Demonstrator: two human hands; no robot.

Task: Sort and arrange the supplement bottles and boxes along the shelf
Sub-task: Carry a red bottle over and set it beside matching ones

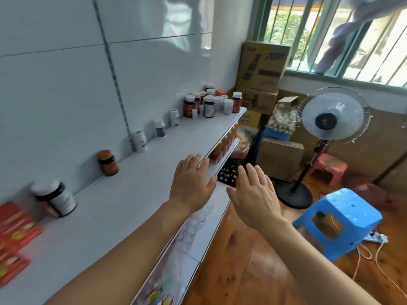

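A white shelf [123, 194] runs along the tiled wall. At its far end stands a cluster of several supplement bottles [209, 105]. Along the wall stand three small white bottles [160, 128], an amber bottle with an orange cap [108, 162] and a dark bottle with a white lid [56, 199]. Red boxes [15, 236] lie at the near left. My left hand [191, 183] hovers flat over the shelf's front edge, fingers apart, holding nothing. My right hand [255, 197] is spread open in the air just right of the shelf, also empty.
Lower shelves [207, 227] hold packaged goods. Cardboard boxes [262, 69] are stacked in the far corner under a barred window. A standing fan [330, 119], a pink stool [330, 166] and a blue plastic stool [339, 221] stand on the wooden floor, with a power strip and cord [374, 237].
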